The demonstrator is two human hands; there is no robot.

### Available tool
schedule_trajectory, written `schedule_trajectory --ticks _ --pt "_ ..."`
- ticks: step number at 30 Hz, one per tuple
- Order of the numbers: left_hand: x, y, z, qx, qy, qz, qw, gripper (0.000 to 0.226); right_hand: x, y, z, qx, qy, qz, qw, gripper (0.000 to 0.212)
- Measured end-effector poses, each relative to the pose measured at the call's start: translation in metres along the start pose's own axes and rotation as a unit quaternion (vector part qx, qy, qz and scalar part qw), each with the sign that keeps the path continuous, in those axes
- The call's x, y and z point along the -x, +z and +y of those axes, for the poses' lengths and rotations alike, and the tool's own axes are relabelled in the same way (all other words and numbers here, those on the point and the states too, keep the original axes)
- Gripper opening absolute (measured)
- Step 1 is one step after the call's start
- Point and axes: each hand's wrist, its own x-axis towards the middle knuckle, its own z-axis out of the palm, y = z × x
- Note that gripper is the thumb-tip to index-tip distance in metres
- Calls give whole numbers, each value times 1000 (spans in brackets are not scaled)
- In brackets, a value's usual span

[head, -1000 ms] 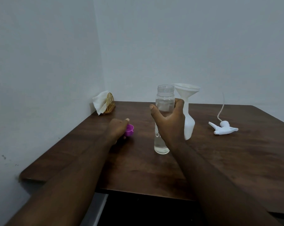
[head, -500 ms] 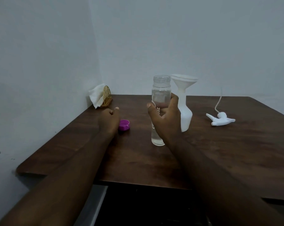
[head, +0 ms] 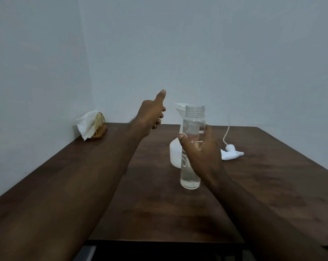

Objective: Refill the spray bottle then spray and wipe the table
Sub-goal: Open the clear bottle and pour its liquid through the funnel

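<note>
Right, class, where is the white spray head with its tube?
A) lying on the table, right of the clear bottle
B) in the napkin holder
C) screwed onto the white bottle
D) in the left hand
A: the spray head lies on the table, right of the clear bottle held in the right hand grip.

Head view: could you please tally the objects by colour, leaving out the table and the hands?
White: 4 (funnel, spray bottle, spray head, napkin)
Clear: 1 (water bottle)
Gold: 1 (napkin holder)
Total: 6
</note>
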Motion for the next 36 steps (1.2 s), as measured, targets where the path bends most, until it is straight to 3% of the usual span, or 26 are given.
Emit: schedule_trajectory --ticks 10,18,31,36 --pt "-6 22 -6 89 -65 -43 993 44 -38 -59 16 81 5 -12 997 31" --pt "-13 30 -10 163 -38 -44 985 25 -59 -71 28 148 2 -43 988 29" --pt "-17 31 -11 222 -39 -52 973 26 -96 -84 16 261 -74 -89 958 65" --pt "-18 31 -12 217 -35 -43 975 25 -101 -86 14 300 -100 -124 941 63"
